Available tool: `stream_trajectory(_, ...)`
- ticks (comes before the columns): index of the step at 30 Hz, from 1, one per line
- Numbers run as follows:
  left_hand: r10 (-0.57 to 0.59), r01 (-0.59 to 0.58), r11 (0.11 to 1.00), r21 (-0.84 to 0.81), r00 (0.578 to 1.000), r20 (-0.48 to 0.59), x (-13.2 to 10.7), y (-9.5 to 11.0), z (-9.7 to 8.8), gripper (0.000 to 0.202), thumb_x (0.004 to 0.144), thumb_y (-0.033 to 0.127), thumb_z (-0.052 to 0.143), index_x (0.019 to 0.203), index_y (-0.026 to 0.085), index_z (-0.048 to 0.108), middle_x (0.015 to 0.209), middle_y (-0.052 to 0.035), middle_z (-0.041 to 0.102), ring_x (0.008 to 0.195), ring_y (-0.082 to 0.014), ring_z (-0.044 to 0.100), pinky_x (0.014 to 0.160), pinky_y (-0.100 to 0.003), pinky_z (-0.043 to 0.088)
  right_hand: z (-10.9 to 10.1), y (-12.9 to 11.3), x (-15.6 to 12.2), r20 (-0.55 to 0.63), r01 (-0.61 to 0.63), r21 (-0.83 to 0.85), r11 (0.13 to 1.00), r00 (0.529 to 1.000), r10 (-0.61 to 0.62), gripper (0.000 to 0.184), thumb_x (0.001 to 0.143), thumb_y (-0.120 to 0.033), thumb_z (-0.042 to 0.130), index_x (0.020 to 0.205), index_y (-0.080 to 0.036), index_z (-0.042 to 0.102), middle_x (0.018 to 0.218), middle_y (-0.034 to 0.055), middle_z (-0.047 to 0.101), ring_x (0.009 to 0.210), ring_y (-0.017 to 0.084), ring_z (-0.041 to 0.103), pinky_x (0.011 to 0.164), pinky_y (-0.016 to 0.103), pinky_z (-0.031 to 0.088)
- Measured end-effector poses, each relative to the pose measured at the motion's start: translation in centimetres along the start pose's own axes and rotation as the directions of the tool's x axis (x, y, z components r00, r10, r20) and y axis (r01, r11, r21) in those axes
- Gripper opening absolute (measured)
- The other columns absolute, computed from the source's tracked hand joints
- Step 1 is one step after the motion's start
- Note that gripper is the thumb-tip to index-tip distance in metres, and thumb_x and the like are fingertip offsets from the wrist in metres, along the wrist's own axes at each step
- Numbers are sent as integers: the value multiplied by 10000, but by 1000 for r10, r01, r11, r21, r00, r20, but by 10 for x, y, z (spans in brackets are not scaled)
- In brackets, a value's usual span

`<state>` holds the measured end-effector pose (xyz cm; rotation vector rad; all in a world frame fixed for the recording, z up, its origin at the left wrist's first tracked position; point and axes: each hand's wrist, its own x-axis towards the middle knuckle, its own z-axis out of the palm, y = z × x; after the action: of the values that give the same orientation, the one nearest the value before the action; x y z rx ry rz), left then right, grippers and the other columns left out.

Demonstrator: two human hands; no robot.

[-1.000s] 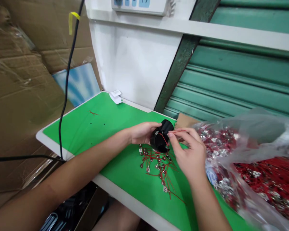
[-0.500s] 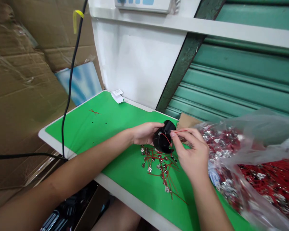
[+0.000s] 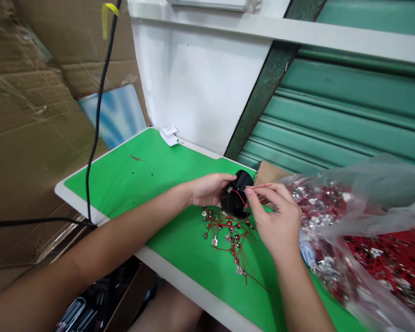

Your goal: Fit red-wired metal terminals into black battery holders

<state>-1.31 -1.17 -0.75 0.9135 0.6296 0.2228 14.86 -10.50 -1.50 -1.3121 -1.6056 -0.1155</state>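
Observation:
A black plastic housing (image 3: 235, 201) with a rounded, hollow body is held above the green table mat by my left hand (image 3: 209, 189), thumb on its top edge and the other fingers hidden behind. At the housing's right side, my right hand (image 3: 275, 207) pinches a thin red wire (image 3: 263, 186) between thumb and index finger; its free end sticks out to the right. Another stretch of red wire curves across the housing's opening. Just below lies a loose pile of metal contacts with red wires (image 3: 230, 235).
A clear plastic bag (image 3: 366, 184) full of red-wired metal parts stands at the right. A black cable (image 3: 98, 106) hangs on the left before cardboard (image 3: 27, 138). White paper (image 3: 169, 134) lies at the mat's back edge, and a box of dark parts (image 3: 100, 295) sits below the table.
Both hands keep their hold on the housing and the wire, with hardly any movement. The view has shifted slightly.

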Motion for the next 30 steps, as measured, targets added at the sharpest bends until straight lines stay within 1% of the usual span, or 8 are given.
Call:
stream_trajectory(4, 21, -21, 1000, 16, 999, 43, 1, -3, -3, 620, 928, 552, 424, 1389, 182, 610, 1167, -93, 714, 1070, -204, 603, 1040, -365, 458, 0, -1, 0, 2, -30, 26, 999, 1000, 30, 103, 931, -244, 734, 866, -184, 785, 888, 43, 705, 767, 147, 665, 668, 278, 545)
stream_trajectory(9, 7, -7, 1000, -2, 1000, -6, -1, 0, 2, 579, 948, 507, 386, 1372, 185, 614, 1182, -85, 713, 1046, -191, 601, 1070, -376, 458, 1, -1, 0, 25, -55, 52, 997, 998, 53, 120, 934, -260, 724, 866, -189, 792, 887, 44, 708, 756, 146, 666, 668, 279, 550)
stream_trajectory(13, 14, -15, 1000, -24, 999, -45, -1, 1, 6, 502, 917, 454, 390, 1254, 168, 629, 996, -69, 689, 905, -167, 586, 898, -311, 475, 1, 3, 1, 48, -27, 15, 1000, 998, 27, 142, 933, -290, 721, 857, -200, 801, 883, 52, 711, 719, 154, 663, 648, 296, 560)
stream_trajectory(16, 95, -97, 995, -25, 993, -77, 0, -2, 7, 418, 778, 343, 522, 1172, 205, 555, 857, -14, 593, 790, -142, 541, 753, -275, 436, -1, 4, 1, 88, 1, 14, 1000, 996, -2, 120, 928, -279, 725, 884, -202, 806, 910, 63, 722, 773, 170, 686, 700, 316, 590)
stream_trajectory(19, 239, -238, 971, 26, 960, -145, 2, -5, 9, 535, 641, 252, 601, 1160, 223, 476, 856, 17, 532, 754, -115, 500, 703, -258, 375, -3, 4, 0, 125, -28, 44, 999, 992, 22, 157, 938, -296, 699, 1013, -222, 816, 1063, 91, 722, 939, 207, 709, 758, 342, 617)
stream_trajectory(24, 469, -431, 877, 214, 865, -179, 4, -8, 12, 526, 700, 279, 625, 1193, 162, 486, 985, -10, 532, 845, -113, 492, 787, -277, 394, 1, 8, -4, 82, -242, 156, 958, 969, 232, 562, 916, -355, 717, 1453, -231, 607, 1327, 147, 657, 1101, 235, 700, 761, 339, 630)
stream_trajectory(27, 499, -459, 852, 252, 857, -127, 4, -9, 13, 531, 736, 262, 602, 1244, 163, 484, 1020, -10, 528, 875, -114, 488, 806, -270, 407, 7, 12, -9, 134, -336, 233, 913, 941, 311, 656, 949, -391, 682, 1551, -226, 478, 1331, 169, 669, 1132, 247, 710, 860, 394, 627)
stream_trajectory(30, 505, -463, 837, 290, 859, -85, 4, -11, 14, 533, 774, 242, 576, 1291, 160, 475, 1054, -19, 538, 895, -118, 491, 832, -268, 430, 11, 13, -13, 177, -375, 252, 892, 924, 338, 644, 969, -414, 664, 1553, -227, 469, 1305, 173, 675, 1120, 254, 718, 919, 435, 611)
